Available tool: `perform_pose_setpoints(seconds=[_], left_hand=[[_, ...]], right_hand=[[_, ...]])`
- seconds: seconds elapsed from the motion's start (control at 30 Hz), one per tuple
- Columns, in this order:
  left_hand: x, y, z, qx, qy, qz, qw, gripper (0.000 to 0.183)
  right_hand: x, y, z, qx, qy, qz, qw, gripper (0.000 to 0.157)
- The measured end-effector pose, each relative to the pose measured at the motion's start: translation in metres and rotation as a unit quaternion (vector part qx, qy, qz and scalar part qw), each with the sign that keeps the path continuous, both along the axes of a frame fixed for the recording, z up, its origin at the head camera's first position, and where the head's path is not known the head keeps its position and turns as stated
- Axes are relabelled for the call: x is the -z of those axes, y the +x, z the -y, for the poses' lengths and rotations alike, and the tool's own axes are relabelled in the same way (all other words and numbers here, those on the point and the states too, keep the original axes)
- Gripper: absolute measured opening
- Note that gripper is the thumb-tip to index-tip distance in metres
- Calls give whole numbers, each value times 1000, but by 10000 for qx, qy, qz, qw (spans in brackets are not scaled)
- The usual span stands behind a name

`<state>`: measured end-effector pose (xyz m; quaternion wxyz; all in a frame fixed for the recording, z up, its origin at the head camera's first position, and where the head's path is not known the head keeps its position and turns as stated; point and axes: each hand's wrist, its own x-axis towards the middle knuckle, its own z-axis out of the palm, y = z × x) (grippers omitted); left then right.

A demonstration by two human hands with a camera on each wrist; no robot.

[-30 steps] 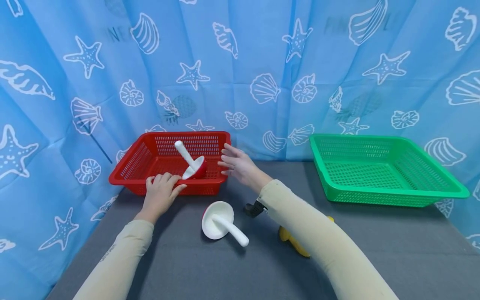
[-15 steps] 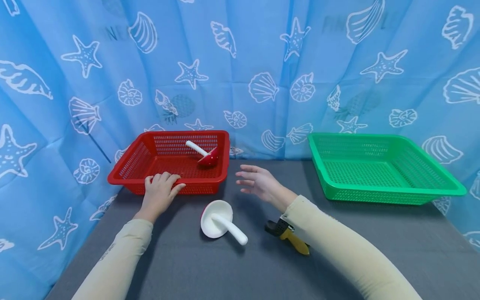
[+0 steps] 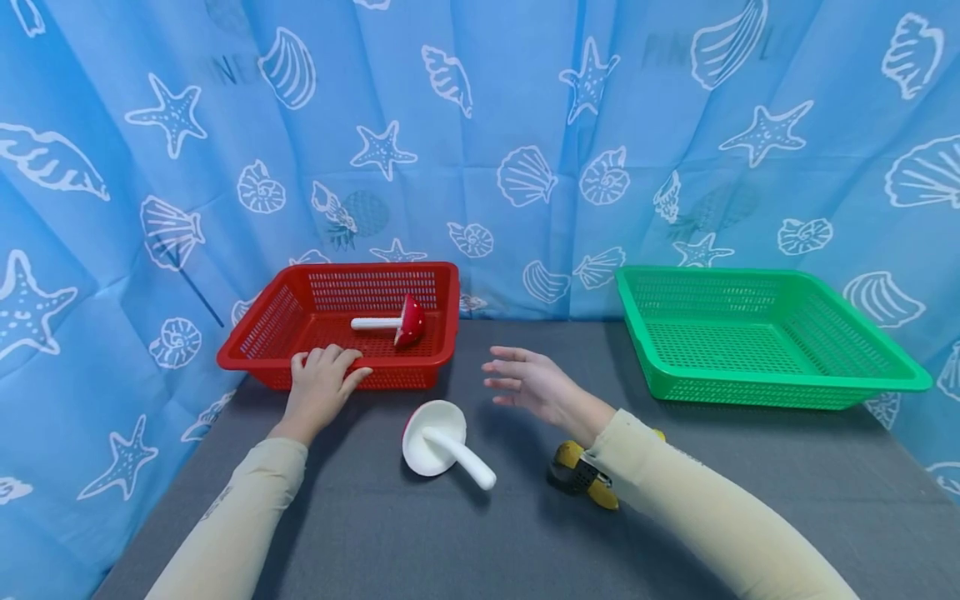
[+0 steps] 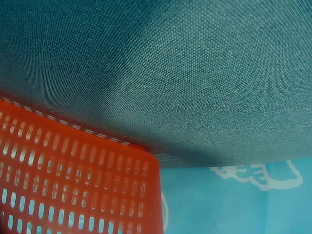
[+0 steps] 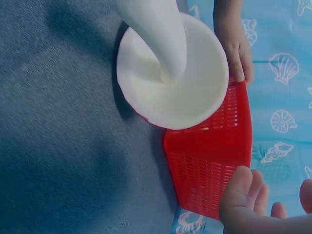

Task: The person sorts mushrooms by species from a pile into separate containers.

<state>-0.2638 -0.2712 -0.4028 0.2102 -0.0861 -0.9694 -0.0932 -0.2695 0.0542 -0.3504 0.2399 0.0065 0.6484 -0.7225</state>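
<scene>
My left hand (image 3: 320,390) grips the near rim of the red plastic basket (image 3: 258,364), fingers over the edge. Inside the basket a toy mushroom (image 3: 410,322) with a white-spotted red cap lies on its side, its white stem pointing left. My right hand (image 3: 537,386) hovers over the table to the right of the basket, fingers apart and holding nothing. Below and left of it, a second toy mushroom (image 3: 435,439) lies cap down, its white underside up and its stem leaning toward the front right. In the right wrist view that mushroom (image 5: 204,83) looms close.
A green plastic basket (image 3: 757,385) stands at the back right. A yellow-brown object (image 3: 602,493) lies under my right forearm, partly hidden by the sleeve and the black wrist camera (image 3: 573,477). A blue seashell-print curtain (image 3: 525,100) hangs behind the grey table (image 3: 360,533).
My right hand has drawn away from the red basket, rightward and nearer. The mushroom in the basket has tipped from leaning upright onto its side. My left hand has stayed on the rim.
</scene>
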Motion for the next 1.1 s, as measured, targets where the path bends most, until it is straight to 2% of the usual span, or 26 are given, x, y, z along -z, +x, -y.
perform_pose_setpoints(seconds=[0.37, 0.77, 1.1], left_hand=[[0, -1, 1, -3, 19, 105, 9999, 45], [0, -1, 1, -12, 45, 135, 9999, 46], [0, 0, 0, 21, 32, 70, 10000, 46]], right_hand=[[11, 19, -6, -340, -26, 64, 9994, 46], [33, 40, -7, -783, -21, 566, 9953, 50], [50, 54, -5, -1477, -112, 847, 9853, 54]])
